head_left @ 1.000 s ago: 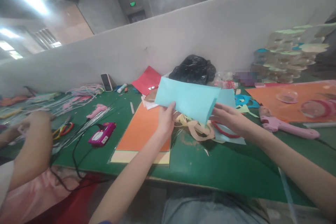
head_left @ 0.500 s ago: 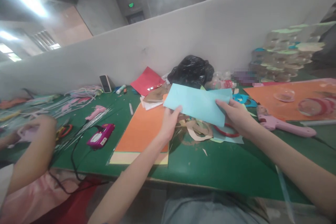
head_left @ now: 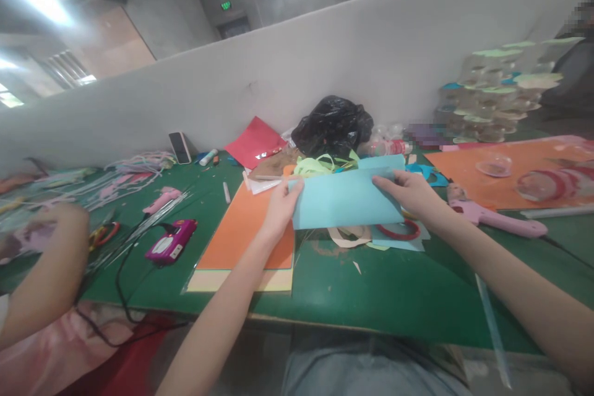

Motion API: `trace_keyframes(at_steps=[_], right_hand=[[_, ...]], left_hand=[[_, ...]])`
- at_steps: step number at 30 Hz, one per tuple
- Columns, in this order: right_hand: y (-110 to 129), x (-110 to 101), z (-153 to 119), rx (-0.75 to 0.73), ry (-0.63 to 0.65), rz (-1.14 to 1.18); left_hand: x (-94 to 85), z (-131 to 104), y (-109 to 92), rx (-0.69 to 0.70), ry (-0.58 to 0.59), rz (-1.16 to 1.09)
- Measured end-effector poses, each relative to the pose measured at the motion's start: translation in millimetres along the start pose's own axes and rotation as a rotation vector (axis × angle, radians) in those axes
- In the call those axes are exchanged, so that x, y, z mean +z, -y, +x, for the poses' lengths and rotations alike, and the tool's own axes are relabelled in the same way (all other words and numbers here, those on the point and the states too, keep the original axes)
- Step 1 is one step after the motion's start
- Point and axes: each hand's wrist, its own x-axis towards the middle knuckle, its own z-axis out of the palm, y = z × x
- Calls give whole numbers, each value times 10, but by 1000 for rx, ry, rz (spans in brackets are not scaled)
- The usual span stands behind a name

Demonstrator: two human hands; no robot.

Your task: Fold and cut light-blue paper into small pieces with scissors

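A light blue sheet of paper [head_left: 346, 201] is held up over the green table, stretched between both hands. My left hand [head_left: 282, 201] pinches its left edge, thumb on the near face. At its upper right, my right hand [head_left: 406, 189] grips the paper between thumb and fingers. Below and behind the paper lie paper scraps [head_left: 348, 236] and red-handled scissors [head_left: 401, 230], partly covered. Stacked orange sheets [head_left: 245, 238] lie under and beside my left forearm. Pale green paper strips [head_left: 318, 165] show just beyond the sheet.
A pink glue gun [head_left: 503, 219] lies right of my right hand. Behind the paper sit a black plastic bag [head_left: 334, 127] and red card [head_left: 255, 141]. To the left are a magenta power adapter [head_left: 171, 241], a phone [head_left: 179, 147] and another person's arm [head_left: 60, 253].
The blue paper has tipped and levelled out, its lower edge now nearly horizontal. Both hands still hold it. Green strips behind it have come into view.
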Motion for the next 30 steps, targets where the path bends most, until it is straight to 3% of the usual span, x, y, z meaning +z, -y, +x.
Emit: trace_keyframes(at_steps=[13,30], right_hand=[[-82,14,40,19,8,92],[-59,-1,25,28,28,122]], left_hand=[[-13,6,44,77,-48,148],[-2,31,65,95,-68,162]])
